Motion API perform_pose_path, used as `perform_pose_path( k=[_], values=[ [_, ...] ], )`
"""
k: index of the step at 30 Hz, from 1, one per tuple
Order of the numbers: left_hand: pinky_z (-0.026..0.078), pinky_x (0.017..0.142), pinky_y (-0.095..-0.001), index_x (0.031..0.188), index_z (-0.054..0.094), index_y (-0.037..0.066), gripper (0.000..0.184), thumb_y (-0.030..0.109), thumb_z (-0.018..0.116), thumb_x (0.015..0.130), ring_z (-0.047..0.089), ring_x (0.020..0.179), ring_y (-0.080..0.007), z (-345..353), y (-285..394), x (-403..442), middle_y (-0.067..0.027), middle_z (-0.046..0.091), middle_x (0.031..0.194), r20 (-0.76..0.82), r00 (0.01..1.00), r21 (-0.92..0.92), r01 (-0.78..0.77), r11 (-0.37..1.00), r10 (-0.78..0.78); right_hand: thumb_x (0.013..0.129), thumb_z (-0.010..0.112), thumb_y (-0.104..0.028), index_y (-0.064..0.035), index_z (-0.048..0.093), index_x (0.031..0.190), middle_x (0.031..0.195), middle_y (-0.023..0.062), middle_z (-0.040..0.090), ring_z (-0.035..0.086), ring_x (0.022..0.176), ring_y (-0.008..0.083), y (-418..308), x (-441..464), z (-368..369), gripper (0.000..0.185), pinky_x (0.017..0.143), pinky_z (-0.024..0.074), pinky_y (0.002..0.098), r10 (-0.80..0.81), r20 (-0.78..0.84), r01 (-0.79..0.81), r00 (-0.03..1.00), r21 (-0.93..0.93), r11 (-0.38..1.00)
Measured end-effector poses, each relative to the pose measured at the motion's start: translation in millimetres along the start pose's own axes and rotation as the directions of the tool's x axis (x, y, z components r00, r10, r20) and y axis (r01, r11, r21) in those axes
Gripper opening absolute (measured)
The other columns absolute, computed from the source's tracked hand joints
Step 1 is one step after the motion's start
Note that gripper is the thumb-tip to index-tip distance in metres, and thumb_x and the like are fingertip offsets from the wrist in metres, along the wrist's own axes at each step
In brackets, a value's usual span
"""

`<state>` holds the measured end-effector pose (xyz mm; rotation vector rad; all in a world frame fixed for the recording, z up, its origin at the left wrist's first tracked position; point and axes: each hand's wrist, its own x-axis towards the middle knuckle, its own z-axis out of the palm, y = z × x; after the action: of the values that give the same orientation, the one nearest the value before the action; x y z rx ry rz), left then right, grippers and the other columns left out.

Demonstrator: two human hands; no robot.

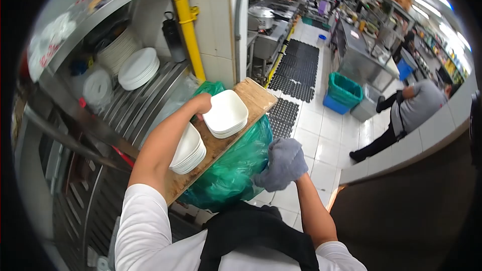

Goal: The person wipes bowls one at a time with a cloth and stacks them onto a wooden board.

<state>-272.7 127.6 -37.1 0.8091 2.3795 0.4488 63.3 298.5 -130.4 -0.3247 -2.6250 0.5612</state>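
Note:
My left hand (202, 105) is closed on the left edge of a stack of white square bowls (226, 113), which stands toward the far end of a wooden board (256, 98). Its fingers are mostly hidden behind the stack. A second stack of white bowls (188, 150) sits nearer me on the same board, partly behind my left forearm. A grey cloth (285, 163) is bunched around my right hand (296, 170), held in the air right of the board. The cloth covers the fingers.
Green plastic bags (231, 165) hang below the board. A metal rack with white plates (139, 69) is at left, beside a yellow pipe (188, 20). Black mats (296, 70) lie on the aisle floor. A person in grey (424, 108) leans at right, near a green-lined bin (344, 90).

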Motion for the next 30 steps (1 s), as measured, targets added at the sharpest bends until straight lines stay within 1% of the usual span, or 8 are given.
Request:
perform_pose_path(
  k=[9,15,17,20,23,25,27,30],
  values=[
    [0.062,0.056,-0.0419,0.117,0.057,-0.010,0.034,-0.004,0.042,0.087,0.071,0.086,-0.0369,5.7,-18.7,0.3,-0.0245,0.065,0.109,-0.049,0.998,-0.176,0.025,0.984,-0.035,0.075,0.067,-0.022,-0.0013,0.064,0.086,0.071,0.0146,0.061,0.061,0.070,0.0345,-30.5,-65.4,-42.3,0.024,0.065,0.0484,0.0416,0.055,0.245,-0.029,0.968,-0.107,0.994],
    [0.041,0.106,-0.0429,0.137,0.045,-0.005,0.052,0.018,0.056,0.091,0.052,0.127,-0.0391,-0.3,-12.0,-24.7,-0.0318,0.056,0.129,-0.365,0.899,0.282,-0.141,0.949,0.242,0.076,0.073,-0.020,-0.0007,0.058,0.099,0.089,0.0102,0.063,0.062,0.081,0.0245,-82.9,-39.4,-138.3,0.033,0.072,0.0509,0.0369,-0.047,0.077,0.019,0.996,0.322,0.946],
    [0.048,0.094,-0.0438,0.126,0.056,-0.002,0.045,0.025,0.061,0.091,0.061,0.113,-0.0369,-11.9,-0.5,-61.9,-0.0272,0.063,0.121,-0.491,0.787,0.283,-0.262,0.923,0.374,0.085,0.068,-0.012,-0.0013,0.057,0.106,0.095,0.0048,0.062,0.062,0.090,0.0168,-104.0,-41.7,-156.3,0.026,0.083,0.0515,0.0333,0.496,0.320,-0.352,0.807,0.935,-0.031],
    [0.051,0.080,-0.0382,0.109,0.065,-0.001,0.034,0.026,0.066,0.089,0.066,0.092,-0.0336,-31.0,23.3,-147.6,-0.0183,0.070,0.103,-0.329,0.896,0.016,-0.311,0.950,0.298,0.100,0.050,-0.012,-0.0013,0.048,0.137,0.129,0.0117,0.059,0.058,0.116,0.0183,-59.4,-66.1,-134.2,0.039,0.099,0.0482,0.0323,0.448,-0.057,-0.082,0.892,0.955,0.285],
    [0.050,0.072,-0.0393,0.092,0.070,0.003,0.025,0.027,0.065,0.087,0.065,0.078,-0.0323,-14.8,2.1,-201.7,-0.0153,0.070,0.085,-0.245,0.920,0.088,-0.292,0.952,0.305,0.097,0.054,-0.011,-0.0013,0.050,0.132,0.122,0.0099,0.061,0.059,0.111,0.0168,-57.0,-50.9,-154.1,0.037,0.096,0.0485,0.0299,0.271,0.305,-0.394,0.913,0.487,0.780],
    [0.052,0.077,-0.0460,0.086,0.070,0.004,0.022,0.024,0.062,0.086,0.066,0.082,-0.0386,3.1,-8.6,-230.2,-0.0186,0.069,0.085,-0.208,0.947,0.238,-0.192,0.952,0.244,0.093,0.057,-0.008,-0.0012,0.051,0.126,0.115,0.0069,0.062,0.059,0.107,0.0141,-61.0,-52.9,-142.4,0.035,0.091,0.0477,0.0268,0.540,0.427,-0.687,0.725,0.397,0.609],
    [0.052,0.081,-0.0449,0.093,0.071,0.001,0.022,0.019,0.061,0.085,0.067,0.087,-0.0386,15.2,-17.9,-246.8,-0.0208,0.069,0.088,-0.184,0.963,0.381,-0.114,0.917,0.196,0.091,0.058,-0.005,-0.0015,0.050,0.129,0.114,0.0056,0.063,0.060,0.105,0.0140,-74.8,-65.1,-149.3,0.039,0.091,0.0479,0.0267,0.150,0.122,-0.186,0.981,0.391,0.901],
    [0.052,0.082,-0.0471,0.088,0.069,0.000,0.020,0.016,0.058,0.081,0.066,0.087,-0.0392,30.9,-30.8,-250.7,-0.0205,0.068,0.087,-0.201,0.960,0.447,-0.087,0.890,0.195,0.090,0.060,-0.006,-0.0037,0.050,0.132,0.120,0.0078,0.062,0.060,0.108,0.0172,-81.7,-49.2,-167.1,0.043,0.093,0.0483,0.0292,0.202,0.351,-0.338,0.914,0.387,0.858]
  ],
)
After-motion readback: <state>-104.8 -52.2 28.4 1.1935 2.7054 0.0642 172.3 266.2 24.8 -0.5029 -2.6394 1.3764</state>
